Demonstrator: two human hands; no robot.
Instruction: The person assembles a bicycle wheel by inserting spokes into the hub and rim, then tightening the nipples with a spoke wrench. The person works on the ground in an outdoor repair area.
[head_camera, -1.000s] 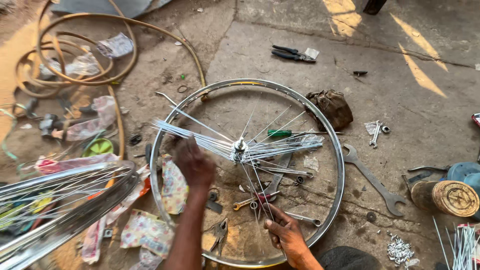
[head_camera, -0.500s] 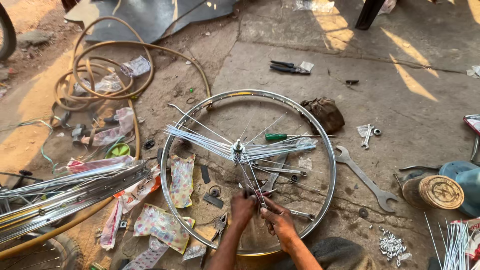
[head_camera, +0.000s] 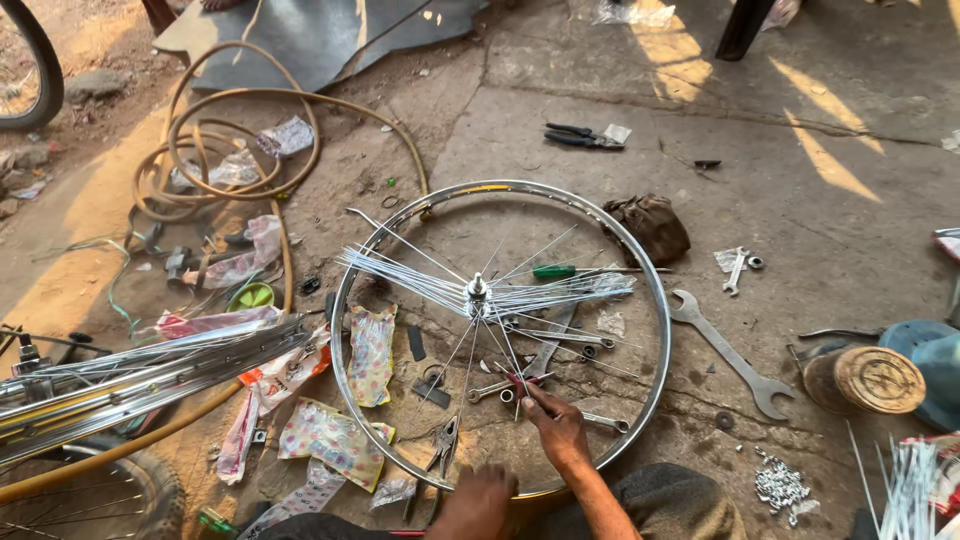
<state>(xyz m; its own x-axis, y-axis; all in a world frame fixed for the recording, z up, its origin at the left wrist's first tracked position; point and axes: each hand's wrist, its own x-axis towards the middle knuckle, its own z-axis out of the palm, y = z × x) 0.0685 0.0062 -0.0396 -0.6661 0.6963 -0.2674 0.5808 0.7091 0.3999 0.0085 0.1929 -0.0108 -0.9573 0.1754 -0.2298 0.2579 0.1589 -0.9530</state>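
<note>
Rim (head_camera: 655, 330) ringing loose spokes (head_camera: 420, 280), right hand (head_camera: 556, 430) pinching one, left hand (head_camera: 478, 500) on rim

The left hand (head_camera: 478, 500) is cut off by the near edge, so whether its fingers grip the shiny steel bicycle rim (head_camera: 655, 330) cannot be told. The right hand (head_camera: 555, 430) covers the spoke ends beneath its fingertips. At the far left, a black rubber tyre (head_camera: 38, 60) runs out of view. Small silver bits (head_camera: 780, 485) at the near right are too tiny to tell apart.
</note>
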